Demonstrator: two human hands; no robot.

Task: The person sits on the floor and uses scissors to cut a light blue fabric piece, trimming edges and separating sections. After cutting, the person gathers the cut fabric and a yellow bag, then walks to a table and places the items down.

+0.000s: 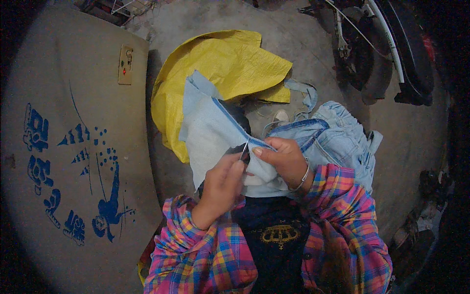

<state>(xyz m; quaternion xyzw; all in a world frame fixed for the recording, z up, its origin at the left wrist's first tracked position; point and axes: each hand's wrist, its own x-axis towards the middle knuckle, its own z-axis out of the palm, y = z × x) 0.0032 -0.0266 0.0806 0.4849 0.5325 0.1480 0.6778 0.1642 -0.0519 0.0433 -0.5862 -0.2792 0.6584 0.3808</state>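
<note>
A light blue denim piece, edged with a darker blue band, is stretched up over my lap. My right hand, with a bangle at the wrist, is closed on the dark edge, its thumb lying along it. Just below that edge, my left hand is closed round a thin silvery pointed tool. The tool's tip meets the band beside my right thumb; its exact kind is too small to make out. More light blue denim with dark trim lies bunched to the right.
A yellow woven sack lies on the concrete floor ahead. To the left stands a large beige panel with blue pictures and a small fitting. A bicycle-like frame is at the far right. The tip of a shoe shows beyond the denim.
</note>
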